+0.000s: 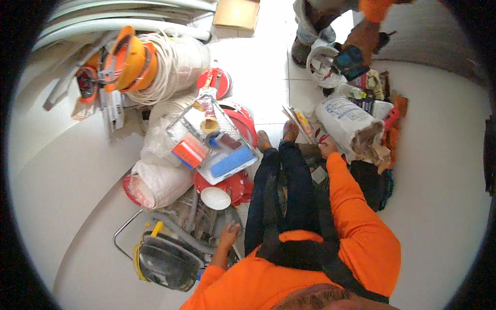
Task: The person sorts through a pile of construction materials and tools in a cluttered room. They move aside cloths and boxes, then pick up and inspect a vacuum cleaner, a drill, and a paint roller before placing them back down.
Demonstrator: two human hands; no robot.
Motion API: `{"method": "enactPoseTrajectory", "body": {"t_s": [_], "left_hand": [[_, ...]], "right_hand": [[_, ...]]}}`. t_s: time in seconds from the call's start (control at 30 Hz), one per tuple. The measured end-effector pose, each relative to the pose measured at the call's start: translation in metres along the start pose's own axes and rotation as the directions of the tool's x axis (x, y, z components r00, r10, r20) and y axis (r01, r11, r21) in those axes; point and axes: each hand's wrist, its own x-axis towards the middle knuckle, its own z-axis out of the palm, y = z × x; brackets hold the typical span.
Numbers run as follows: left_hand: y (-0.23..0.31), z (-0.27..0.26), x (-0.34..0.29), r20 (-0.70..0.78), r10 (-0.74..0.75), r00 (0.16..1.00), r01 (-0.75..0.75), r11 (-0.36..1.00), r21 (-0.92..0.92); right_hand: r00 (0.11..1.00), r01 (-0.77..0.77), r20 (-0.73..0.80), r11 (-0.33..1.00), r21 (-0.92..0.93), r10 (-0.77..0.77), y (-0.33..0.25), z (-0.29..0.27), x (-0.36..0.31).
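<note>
My right hand (327, 148) reaches down beside a white paper sack (345, 120) with a torn end. Its fingers are closed by a small red item, too small to name. My left hand (229, 234) hangs low near the grey vacuum hose (186, 237), fingers loosely bent and apart, with nothing visible in them. Left of it stands a black vacuum cleaner (168, 263) with a yellow cord. A paint tray (181, 126) rests on red buckets (242, 124), carrying a blue roller (232, 161) and an orange-red box (190, 150).
At top right another person's arm (361, 39) reaches over a teal item (351, 62). Orange helmets (126, 62) and coiled white cable (165, 67) lie at far left, below white pipes (124, 26). A dark bag (369, 178) sits against the right wall. A cardboard box (236, 14) stands far back.
</note>
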Motion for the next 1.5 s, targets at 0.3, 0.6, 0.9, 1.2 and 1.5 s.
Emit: {"method": "enactPoseTrajectory", "body": {"t_s": [0.3, 0.6, 0.9, 1.2, 1.5], "left_hand": [[-0.038, 0.012, 0.001, 0.332, -0.286, 0.899, 0.014, 0.776, 0.630], [0.001, 0.060, 0.023, 0.193, -0.618, 0.762, 0.645, 0.752, -0.135], [0.006, 0.065, 0.030, 0.194, -0.423, 0.885, 0.445, 0.892, -0.083], [0.015, 0.056, 0.034, 0.261, -0.526, 0.810, 0.579, 0.790, -0.204], [0.008, 0.043, 0.032, 0.231, -0.402, 0.886, 0.461, 0.817, -0.346]], "right_hand": [[0.984, -0.175, -0.007, 0.948, -0.264, 0.180, -0.013, 0.156, 0.209], [0.974, 0.164, -0.139, 0.979, -0.123, -0.181, -0.004, 0.180, 0.220], [0.821, 0.567, -0.289, 0.763, 0.309, -0.493, -0.081, 0.100, 0.103], [0.817, 0.550, -0.323, 0.814, 0.189, -0.477, -0.100, 0.064, 0.096], [0.958, 0.227, -0.209, 0.965, 0.130, -0.197, -0.066, 0.059, 0.094]]}}
